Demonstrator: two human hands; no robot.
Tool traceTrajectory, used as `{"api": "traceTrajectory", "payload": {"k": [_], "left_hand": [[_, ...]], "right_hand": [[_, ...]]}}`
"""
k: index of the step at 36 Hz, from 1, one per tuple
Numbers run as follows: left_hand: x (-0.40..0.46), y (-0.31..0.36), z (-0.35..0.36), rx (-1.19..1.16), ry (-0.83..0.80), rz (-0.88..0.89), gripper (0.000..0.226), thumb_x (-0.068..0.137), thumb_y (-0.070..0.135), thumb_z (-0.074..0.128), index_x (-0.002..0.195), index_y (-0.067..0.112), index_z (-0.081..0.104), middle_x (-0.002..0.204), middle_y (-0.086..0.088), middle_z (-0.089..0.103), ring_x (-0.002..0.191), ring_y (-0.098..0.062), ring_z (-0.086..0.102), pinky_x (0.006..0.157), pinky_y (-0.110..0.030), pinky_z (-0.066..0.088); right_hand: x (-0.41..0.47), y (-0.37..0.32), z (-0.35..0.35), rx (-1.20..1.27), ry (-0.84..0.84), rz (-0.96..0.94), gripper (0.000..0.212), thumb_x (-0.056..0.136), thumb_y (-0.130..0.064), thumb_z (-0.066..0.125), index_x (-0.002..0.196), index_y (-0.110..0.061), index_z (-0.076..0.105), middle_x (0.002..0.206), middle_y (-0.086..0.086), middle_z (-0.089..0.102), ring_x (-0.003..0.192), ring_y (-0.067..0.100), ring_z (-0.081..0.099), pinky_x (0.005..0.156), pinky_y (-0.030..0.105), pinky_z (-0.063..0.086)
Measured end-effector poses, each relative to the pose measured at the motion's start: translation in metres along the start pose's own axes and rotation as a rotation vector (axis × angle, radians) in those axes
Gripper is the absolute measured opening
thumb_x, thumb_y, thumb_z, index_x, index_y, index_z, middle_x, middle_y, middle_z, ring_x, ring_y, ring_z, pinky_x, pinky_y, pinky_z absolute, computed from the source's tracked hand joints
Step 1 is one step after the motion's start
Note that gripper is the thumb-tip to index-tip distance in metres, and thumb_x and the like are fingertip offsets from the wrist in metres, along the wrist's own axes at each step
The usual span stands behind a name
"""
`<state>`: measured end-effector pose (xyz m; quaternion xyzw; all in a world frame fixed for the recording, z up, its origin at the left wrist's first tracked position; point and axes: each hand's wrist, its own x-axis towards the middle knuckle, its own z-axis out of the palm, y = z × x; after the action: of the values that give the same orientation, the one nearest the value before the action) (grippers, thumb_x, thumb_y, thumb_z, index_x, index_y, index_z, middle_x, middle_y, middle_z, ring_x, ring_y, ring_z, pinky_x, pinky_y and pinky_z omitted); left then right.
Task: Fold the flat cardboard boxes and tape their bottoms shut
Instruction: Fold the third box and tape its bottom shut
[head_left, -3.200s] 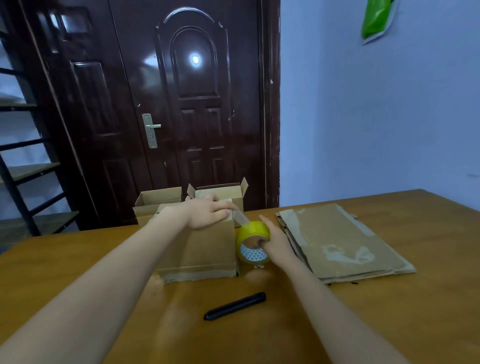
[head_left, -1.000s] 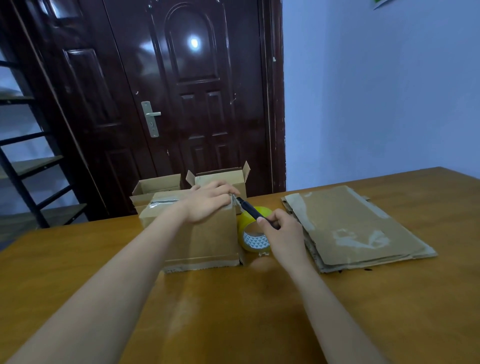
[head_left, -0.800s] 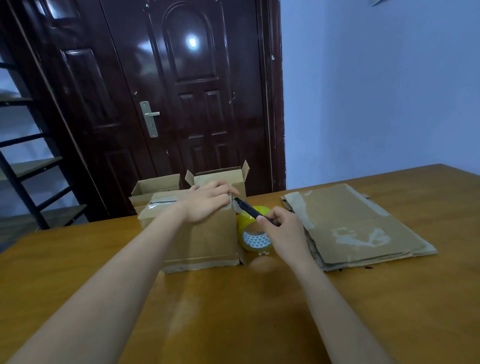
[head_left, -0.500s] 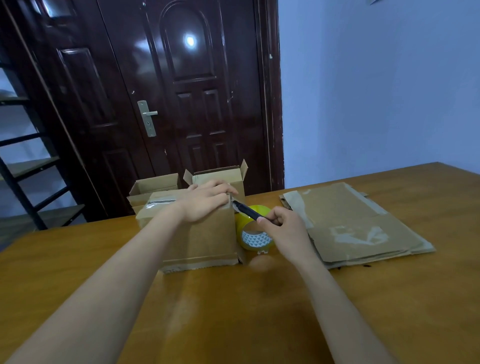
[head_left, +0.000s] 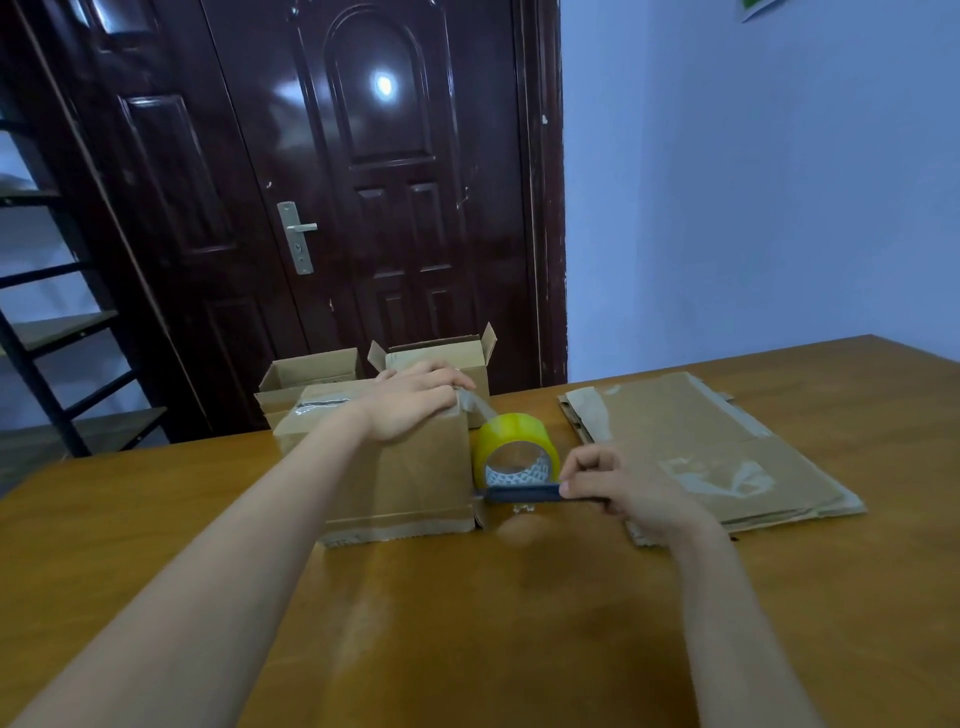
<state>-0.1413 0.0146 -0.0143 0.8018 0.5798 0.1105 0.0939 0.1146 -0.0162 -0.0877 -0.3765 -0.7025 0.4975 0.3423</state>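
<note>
A big wooden table (head_left: 519, 623) fills the lower part of the view, with a dark door (head_left: 363, 182) behind it. A stack of flat cardboard boxes (head_left: 691, 447) lies on the right of the table. A folded cardboard box (head_left: 410, 483) stands in the middle, and two open boxes (head_left: 436, 358) stand behind it. The left hand (head_left: 410, 405) rests on top of the folded box, fingers bent over its right edge where a strip of clear tape (head_left: 475, 405) comes off. A yellow tape roll (head_left: 514, 452) stands just beside the box. The right hand (head_left: 623, 493) pinches a dark cutter (head_left: 524, 493) in front of the roll.
</note>
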Motion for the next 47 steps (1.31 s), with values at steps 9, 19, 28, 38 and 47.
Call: {"api": "traceTrajectory", "payload": {"k": [9, 19, 28, 38, 47], "left_hand": [[0.001, -0.002, -0.001, -0.025, 0.003, -0.004, 0.058, 0.080, 0.044, 0.020, 0.129, 0.039, 0.050, 0.140, 0.012, 0.036, 0.131, -0.003, 0.028, 0.114, -0.046, 0.013], [0.001, -0.003, -0.001, -0.034, 0.004, 0.005, 0.057, 0.079, 0.045, 0.020, 0.127, 0.039, 0.050, 0.139, 0.012, 0.036, 0.129, 0.001, 0.026, 0.110, -0.040, 0.013], [0.001, -0.005, 0.002, 0.017, 0.006, 0.024, 0.058, 0.080, 0.045, 0.018, 0.129, 0.040, 0.048, 0.141, 0.011, 0.035, 0.131, 0.000, 0.025, 0.106, -0.037, 0.014], [0.004, -0.006, 0.003, -0.015, 0.017, 0.021, 0.054, 0.080, 0.046, 0.019, 0.122, 0.040, 0.053, 0.141, 0.012, 0.034, 0.133, -0.005, 0.027, 0.107, -0.037, 0.010], [0.005, -0.004, 0.000, 0.018, 0.007, 0.014, 0.028, 0.096, 0.036, 0.031, 0.111, 0.034, 0.055, 0.127, 0.014, 0.038, 0.121, -0.004, 0.034, 0.105, -0.037, 0.018]], "right_hand": [[0.012, -0.005, 0.067, -0.445, -0.476, -0.011, 0.019, 0.089, -0.019, 0.058, 0.101, -0.012, 0.071, 0.066, -0.013, 0.056, 0.052, -0.001, 0.047, 0.053, 0.014, 0.035], [0.015, -0.001, 0.100, -0.593, -0.189, -0.270, 0.021, 0.090, -0.024, 0.060, 0.107, -0.016, 0.070, 0.102, -0.005, 0.051, 0.098, 0.007, 0.048, 0.086, 0.020, 0.041], [0.056, 0.008, 0.079, -0.590, 0.582, -0.142, 0.064, 0.086, -0.033, 0.064, 0.141, -0.023, 0.033, 0.136, -0.005, 0.034, 0.126, 0.010, 0.032, 0.104, 0.023, 0.033], [0.098, 0.019, 0.087, -0.751, 0.701, -0.020, 0.042, 0.093, -0.040, 0.049, 0.134, -0.029, 0.051, 0.130, -0.005, 0.050, 0.128, 0.017, 0.035, 0.105, 0.041, 0.025], [0.106, 0.023, 0.066, -0.514, 0.828, 0.074, 0.033, 0.100, -0.031, 0.038, 0.120, -0.024, 0.064, 0.124, -0.004, 0.057, 0.121, 0.017, 0.040, 0.099, 0.040, 0.029]]}}
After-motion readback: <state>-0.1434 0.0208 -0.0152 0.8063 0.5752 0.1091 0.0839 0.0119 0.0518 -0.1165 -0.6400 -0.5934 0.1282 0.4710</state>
